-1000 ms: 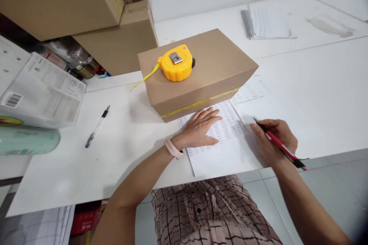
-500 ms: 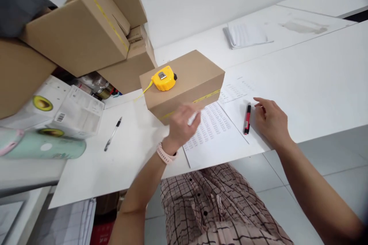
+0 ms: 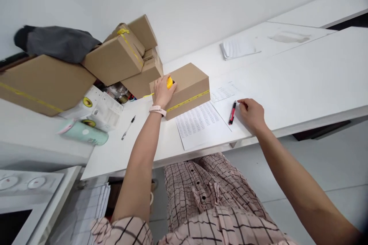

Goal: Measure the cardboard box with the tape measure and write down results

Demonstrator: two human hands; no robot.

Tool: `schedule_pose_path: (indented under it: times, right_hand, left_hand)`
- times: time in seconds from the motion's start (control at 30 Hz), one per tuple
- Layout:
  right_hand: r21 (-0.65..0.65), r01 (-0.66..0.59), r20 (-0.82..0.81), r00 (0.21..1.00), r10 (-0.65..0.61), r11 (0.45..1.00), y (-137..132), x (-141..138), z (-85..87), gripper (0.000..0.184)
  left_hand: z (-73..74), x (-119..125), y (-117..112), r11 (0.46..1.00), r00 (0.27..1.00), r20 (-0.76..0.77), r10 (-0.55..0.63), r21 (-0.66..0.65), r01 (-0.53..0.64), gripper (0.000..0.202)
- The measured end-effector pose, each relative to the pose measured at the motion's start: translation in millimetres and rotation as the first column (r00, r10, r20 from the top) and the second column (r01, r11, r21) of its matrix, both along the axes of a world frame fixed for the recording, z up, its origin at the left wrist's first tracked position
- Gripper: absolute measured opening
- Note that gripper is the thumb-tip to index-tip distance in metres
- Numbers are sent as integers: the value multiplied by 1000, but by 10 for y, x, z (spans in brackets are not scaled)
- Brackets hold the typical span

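Note:
My left hand (image 3: 162,90) is closed over the yellow tape measure (image 3: 170,82), which sits on top of a small cardboard box (image 3: 191,84) banded with yellow tape. A printed sheet (image 3: 201,124) lies in front of the box on the white table (image 3: 287,84). My right hand (image 3: 250,113) rests on the table with its fingers loosely spread, just right of a red and black marker (image 3: 232,113) that lies on the paper's edge. It holds nothing.
Stacked cardboard boxes (image 3: 115,57) stand at the back left, a dark cloth (image 3: 57,42) on top of one. A white printed carton (image 3: 99,107), a mint green bottle (image 3: 86,132) and a black pen (image 3: 128,127) lie to the left. A pile of papers (image 3: 237,48) sits farther back.
My right hand has put the marker down on the paper. My left hand has left the sheet and reached up onto the tape measure. The view has pulled back and upward.

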State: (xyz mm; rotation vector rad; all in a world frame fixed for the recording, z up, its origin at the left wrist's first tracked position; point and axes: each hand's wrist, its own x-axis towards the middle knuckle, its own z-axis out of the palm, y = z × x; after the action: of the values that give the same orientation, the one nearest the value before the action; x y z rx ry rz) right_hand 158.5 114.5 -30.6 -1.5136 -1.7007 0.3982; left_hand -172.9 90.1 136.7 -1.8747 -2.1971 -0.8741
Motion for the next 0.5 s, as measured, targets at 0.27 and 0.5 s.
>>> schedule_pose_path:
  times: [0.27,0.5]
  right_hand:
    - [90,-230,-431,868,246,969,-238,-381,543,35]
    - [-67,-833,-788,382,483,549,-414,-882,1322,51]
  left_hand:
    - [18,542,-800,897,844,320,-430,42,441,84]
    - [104,595,-1035,875,797,456,-396,-76,478,90]
